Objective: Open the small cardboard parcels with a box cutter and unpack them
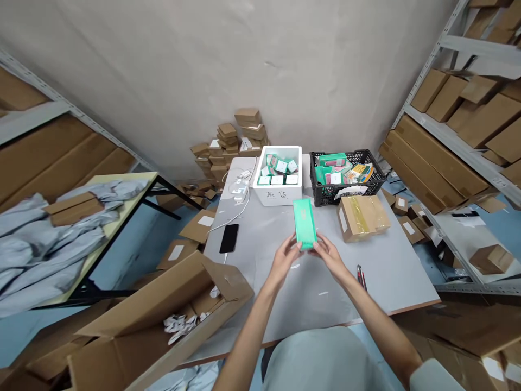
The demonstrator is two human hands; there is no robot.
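While both hands meet over the middle of the grey table (264, 228), they hold a slim green box (305, 221) by its near end. Fingers of the left hand (286, 256) curl round the box's left corner, and those of the right hand (329, 255) pinch its right corner, so the smooth, glossy carton points away toward the far edge. Just beyond it stands a white foam tub (279, 191), squarish and matte, filled with small green and white packets. Right of the tub sits a black plastic crate (325, 194) with a lattice wall, and nearer lies a taped brown carton (362, 217). A flat black phone (229, 238) rests to the left, its white cable (238, 209) looping far. An open cardboard box (163, 309) stands near left, with crumpled paper inside.
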